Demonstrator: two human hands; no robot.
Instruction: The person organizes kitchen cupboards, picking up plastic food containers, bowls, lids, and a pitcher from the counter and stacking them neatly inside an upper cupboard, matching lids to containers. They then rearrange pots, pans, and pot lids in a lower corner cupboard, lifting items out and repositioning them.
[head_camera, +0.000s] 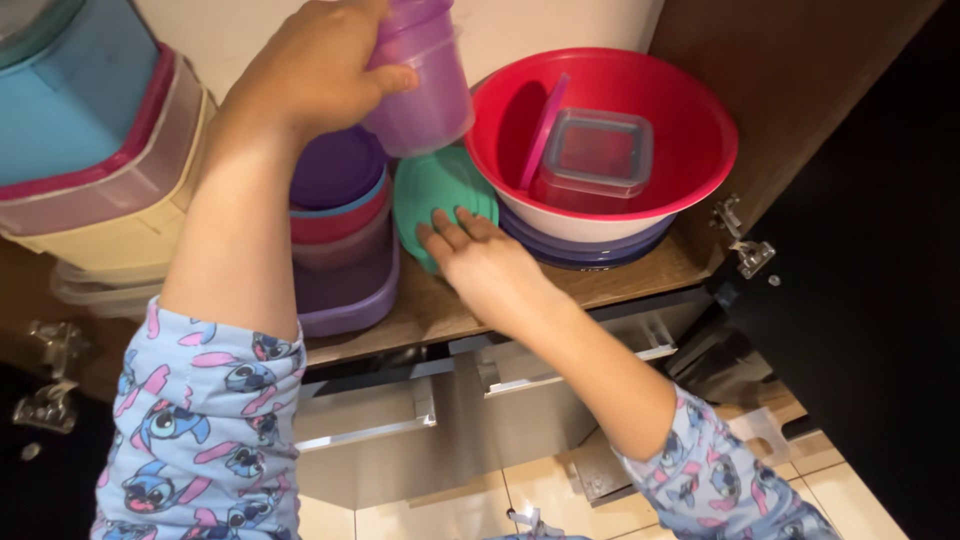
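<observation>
My left hand (310, 70) grips a translucent purple plastic cup (425, 85), held tilted above the cupboard shelf. My right hand (480, 265) rests its fingertips on a round green lid (440, 190) that leans on edge between a stack of containers and a big red bowl (690, 150). Inside the red bowl lie a small clear square container (598, 150) with a lid and a pink lid (542, 130) standing on edge. The bowl sits on a white bowl and a purple one.
A stack of purple, red and blue containers (340, 250) stands at shelf centre-left. Large blue, pink and cream lidded boxes (90, 140) fill the left. The wooden shelf (620, 280) edge runs below; a dark open door (860, 300) with hinges hangs right. Drawers and tiled floor lie beneath.
</observation>
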